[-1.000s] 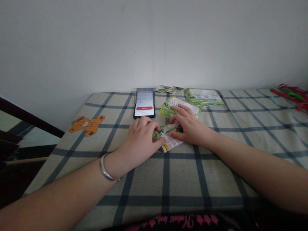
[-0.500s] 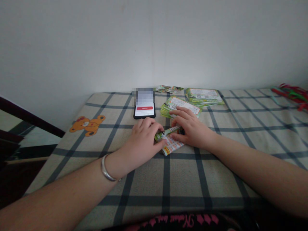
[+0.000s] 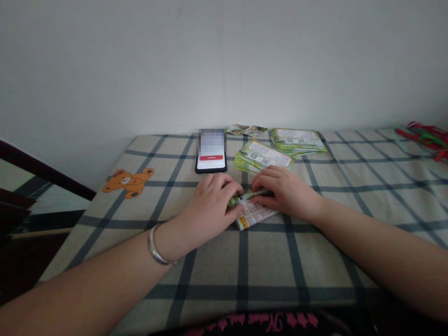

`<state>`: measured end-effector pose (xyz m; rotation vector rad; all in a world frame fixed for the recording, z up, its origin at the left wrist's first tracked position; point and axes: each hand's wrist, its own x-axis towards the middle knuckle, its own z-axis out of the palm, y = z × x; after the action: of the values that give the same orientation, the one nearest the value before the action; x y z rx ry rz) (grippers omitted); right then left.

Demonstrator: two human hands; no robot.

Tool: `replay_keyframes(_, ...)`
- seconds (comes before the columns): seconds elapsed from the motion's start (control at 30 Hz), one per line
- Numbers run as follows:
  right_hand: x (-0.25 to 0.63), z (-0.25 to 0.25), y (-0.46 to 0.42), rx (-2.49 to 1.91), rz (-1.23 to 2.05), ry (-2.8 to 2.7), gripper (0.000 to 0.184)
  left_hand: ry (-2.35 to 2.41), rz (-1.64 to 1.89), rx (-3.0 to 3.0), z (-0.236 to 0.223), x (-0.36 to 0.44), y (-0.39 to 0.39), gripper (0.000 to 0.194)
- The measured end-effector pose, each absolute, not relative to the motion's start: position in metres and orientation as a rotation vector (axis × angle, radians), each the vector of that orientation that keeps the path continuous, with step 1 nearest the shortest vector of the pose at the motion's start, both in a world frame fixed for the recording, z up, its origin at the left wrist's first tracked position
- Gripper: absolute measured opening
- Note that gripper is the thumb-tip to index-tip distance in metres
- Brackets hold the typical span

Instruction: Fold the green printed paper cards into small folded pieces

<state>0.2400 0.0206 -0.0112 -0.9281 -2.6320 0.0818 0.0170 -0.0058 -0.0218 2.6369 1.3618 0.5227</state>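
Observation:
Between my hands lies a printed paper leaflet [image 3: 257, 214], its far edge curled over to show a green side. My left hand [image 3: 215, 200] pinches the leaflet's left end between thumb and fingers. At its right end, my right hand [image 3: 285, 191] grips the curled edge, fingers bent over it and thumb on the near side. Just beyond, a fanned stack of green and white leaflets [image 3: 266, 154] rests on the checked cloth [image 3: 217, 266].
A phone [image 3: 212, 161] with a lit screen lies beyond my left hand. Another leaflet pile [image 3: 297, 140] and some folded leaflets [image 3: 247, 130] are near the wall. Red and green strands [image 3: 425, 137] lie far right. A bear picture [image 3: 129, 182] is on the left.
My right hand has drawn back slightly toward me, off the fanned stack, and its fingers have closed on the leaflet's curled edge. My left hand has barely moved.

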Motion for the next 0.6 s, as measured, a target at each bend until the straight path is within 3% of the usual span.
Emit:
replay_keyframes(0.27, 0.2412, -0.0105, 0.0164, -0.847, -0.039, -2.599, 0.018, 1.323, 0.593, 2.607, -0.0209, 0.0172, -0.0048, 0.020)
replay_keyframes(0.47, 0.2429, -0.0143, 0.0166, -0.936, 0.128, -2.517, 0.016, 1.309, 0.692, 2.476, -0.0189, 0.0179, 0.0009, 0.019)
replay_keyframes(0.6, 0.2428, -0.0169, 0.0189, -0.968, 0.243, -2.485, 0.026, 1.345, 0.689, 2.394, -0.0181, 0.0181, 0.0020, 0.022)
